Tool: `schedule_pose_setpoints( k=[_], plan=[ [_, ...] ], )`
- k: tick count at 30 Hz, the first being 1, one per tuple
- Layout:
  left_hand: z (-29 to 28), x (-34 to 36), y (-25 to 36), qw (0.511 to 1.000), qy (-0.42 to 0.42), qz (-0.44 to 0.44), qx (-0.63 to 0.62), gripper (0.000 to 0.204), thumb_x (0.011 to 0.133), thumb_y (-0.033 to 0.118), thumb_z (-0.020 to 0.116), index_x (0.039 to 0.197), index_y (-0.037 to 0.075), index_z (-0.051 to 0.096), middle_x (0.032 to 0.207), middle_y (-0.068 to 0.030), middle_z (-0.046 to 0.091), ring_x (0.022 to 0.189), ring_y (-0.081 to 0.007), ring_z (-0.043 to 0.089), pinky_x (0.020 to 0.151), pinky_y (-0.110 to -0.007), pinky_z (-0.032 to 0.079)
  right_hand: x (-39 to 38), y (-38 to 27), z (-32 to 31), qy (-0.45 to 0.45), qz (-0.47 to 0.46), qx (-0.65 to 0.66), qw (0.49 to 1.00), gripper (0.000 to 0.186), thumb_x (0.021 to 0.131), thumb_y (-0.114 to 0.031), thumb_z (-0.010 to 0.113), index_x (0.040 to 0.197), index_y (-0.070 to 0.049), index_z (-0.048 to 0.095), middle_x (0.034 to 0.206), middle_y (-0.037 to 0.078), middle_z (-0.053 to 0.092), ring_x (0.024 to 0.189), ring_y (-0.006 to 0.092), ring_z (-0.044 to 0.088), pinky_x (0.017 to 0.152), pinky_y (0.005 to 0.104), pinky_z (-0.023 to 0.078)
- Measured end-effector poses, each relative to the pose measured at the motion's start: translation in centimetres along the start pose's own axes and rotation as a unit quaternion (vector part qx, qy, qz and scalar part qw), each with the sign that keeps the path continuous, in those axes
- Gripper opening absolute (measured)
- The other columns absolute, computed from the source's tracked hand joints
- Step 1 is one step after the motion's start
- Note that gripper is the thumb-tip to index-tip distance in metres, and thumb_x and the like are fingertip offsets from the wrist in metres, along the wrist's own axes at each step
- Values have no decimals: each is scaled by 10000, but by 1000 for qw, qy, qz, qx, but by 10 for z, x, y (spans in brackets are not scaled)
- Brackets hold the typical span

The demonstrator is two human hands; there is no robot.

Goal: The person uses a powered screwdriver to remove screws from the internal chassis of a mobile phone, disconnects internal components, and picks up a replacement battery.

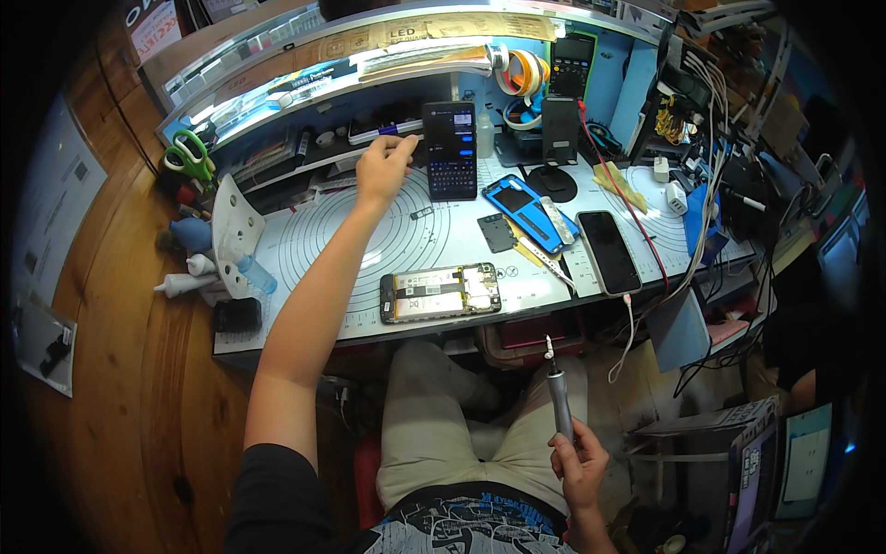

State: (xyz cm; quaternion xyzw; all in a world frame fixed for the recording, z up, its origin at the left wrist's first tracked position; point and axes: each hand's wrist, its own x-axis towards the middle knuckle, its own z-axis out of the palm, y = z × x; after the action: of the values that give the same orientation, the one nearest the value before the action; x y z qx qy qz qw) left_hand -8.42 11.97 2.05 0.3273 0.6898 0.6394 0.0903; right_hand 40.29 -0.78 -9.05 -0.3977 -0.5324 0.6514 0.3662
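Note:
My left hand (386,169) reaches over the mat with fingers bent together, at the left edge of an upright dark phone (450,152) with a lit keyboard and chat screen. Whether its fingertips touch that phone or pinch something small, I cannot tell. Above my lap, my right hand (580,463) grips a soldering iron (559,404) by its grey handle, the pale bent tip pointing away from me. An opened phone (440,294) lies near the front edge, its battery and board exposed. Beyond it are a small dark part (422,212) and a dark cover plate (497,234).
A blue phone frame (528,213) and a black phone (609,252) with a white cable lie to the right. A phone stand (558,138), multimeter (572,63) and tape rolls (524,74) are at the back. Green scissors (192,148) and bottles (192,277) sit left.

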Motion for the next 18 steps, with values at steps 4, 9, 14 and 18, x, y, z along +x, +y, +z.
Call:
schedule_pose_setpoints(
  k=[4,9,14,18],
  plan=[
    [-27,-3,-10,998,-23,52,23,228,908,183,714,1030,-9,690,805,-49,698,681,-98,638,605,-253,519,2,1,2,-1,-1,7,1000,383,971,-31,654,1333,73,587,841,44,673,571,22,508,490,189,383],
    [-51,-9,-18,992,-75,94,32,128,913,98,690,958,-21,700,731,-28,682,647,-78,610,587,-246,490,3,0,6,-5,3,3,1000,380,973,-30,653,1332,74,585,845,51,676,568,22,506,488,191,382],
    [-52,-26,0,981,-88,46,169,147,898,129,737,898,-17,722,715,-32,676,637,-83,601,612,-257,487,4,0,7,-3,9,0,1000,373,975,-27,648,1328,75,584,847,57,678,569,23,510,486,192,381],
    [-52,-18,-29,984,-79,115,109,186,881,152,757,961,-13,727,771,-50,692,690,-100,617,671,-261,502,4,0,10,-7,12,-4,1000,374,976,-24,646,1331,76,581,845,58,678,568,24,511,484,193,380]
  ],
)
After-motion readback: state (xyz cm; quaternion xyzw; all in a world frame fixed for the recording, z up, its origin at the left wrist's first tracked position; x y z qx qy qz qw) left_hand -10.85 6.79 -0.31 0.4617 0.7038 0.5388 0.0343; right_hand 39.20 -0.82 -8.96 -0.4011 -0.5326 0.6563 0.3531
